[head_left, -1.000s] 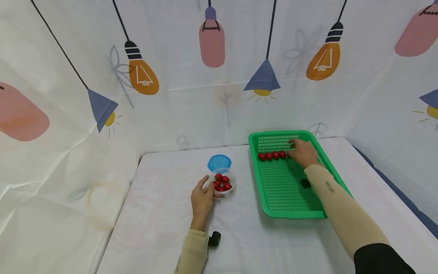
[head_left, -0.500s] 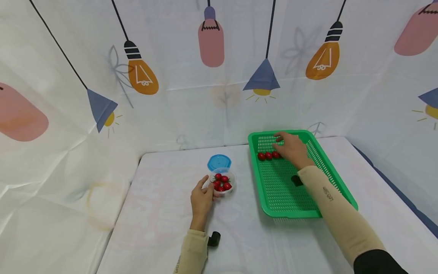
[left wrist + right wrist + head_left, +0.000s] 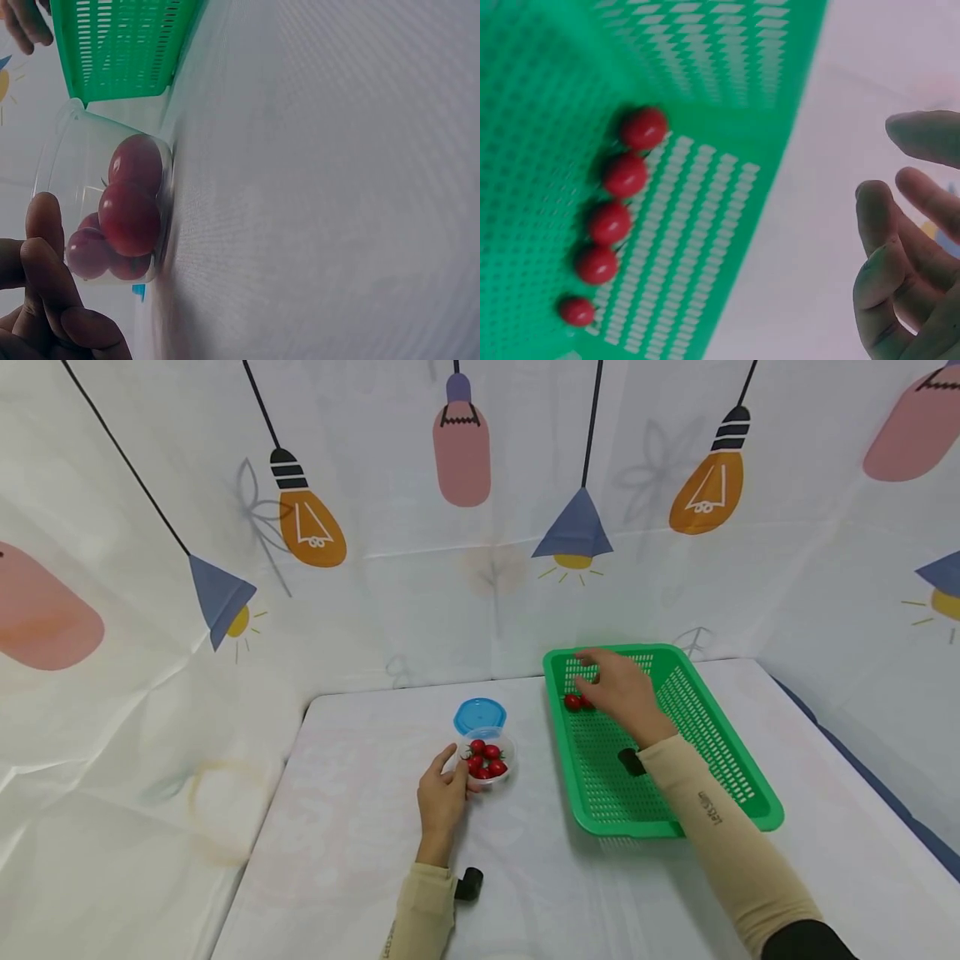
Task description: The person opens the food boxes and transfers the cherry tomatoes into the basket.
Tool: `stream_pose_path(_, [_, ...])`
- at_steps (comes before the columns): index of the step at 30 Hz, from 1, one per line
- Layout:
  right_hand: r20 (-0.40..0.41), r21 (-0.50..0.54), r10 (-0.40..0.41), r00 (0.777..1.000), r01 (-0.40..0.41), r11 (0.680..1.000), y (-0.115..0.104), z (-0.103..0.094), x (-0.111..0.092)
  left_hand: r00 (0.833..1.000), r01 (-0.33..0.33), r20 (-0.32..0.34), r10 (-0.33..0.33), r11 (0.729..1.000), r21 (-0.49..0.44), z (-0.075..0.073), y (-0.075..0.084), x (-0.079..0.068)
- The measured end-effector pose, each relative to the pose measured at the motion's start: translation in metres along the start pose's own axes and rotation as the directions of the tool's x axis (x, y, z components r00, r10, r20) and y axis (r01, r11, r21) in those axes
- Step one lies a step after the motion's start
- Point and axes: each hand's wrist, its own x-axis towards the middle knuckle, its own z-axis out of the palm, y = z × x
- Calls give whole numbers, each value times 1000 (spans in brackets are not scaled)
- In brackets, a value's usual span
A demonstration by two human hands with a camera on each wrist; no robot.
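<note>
A small clear plastic container (image 3: 510,752) with several red cherry tomatoes (image 3: 492,752) inside stands on the table. My left hand (image 3: 440,800) holds it at its left side, fingers bent against the wall in the left wrist view. Over the back of a green plastic basket (image 3: 580,814) hovers my right hand (image 3: 621,687), thumb and fingers apart with nothing between them. Several tomatoes (image 3: 626,176) lie in a row along a slotted wall inside the basket, seen in the right wrist view. From the head, that hand hides most of this row.
A blue lid (image 3: 480,716) lies on the table just behind the container. The white-covered table (image 3: 360,827) meets a printed cloth wall (image 3: 420,610) at the back. The basket's raised walls surround its tomatoes.
My right hand has moved left across the basket, over the tomato row, covering more of it in the head view. The left hand and the container have stayed in place.
</note>
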Motion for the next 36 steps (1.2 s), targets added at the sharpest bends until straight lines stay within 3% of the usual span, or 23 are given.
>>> stream_pose_path(21, [-50,128,-63,997,69,989,-60,7,-5,1000,1,8,-1,1000,-16,2,-1,0])
stream_pose_path(36, [-33,173,-88,996,93,981,-98,27,-11,1000,-20,14,21,998,-55,0,-2,-1])
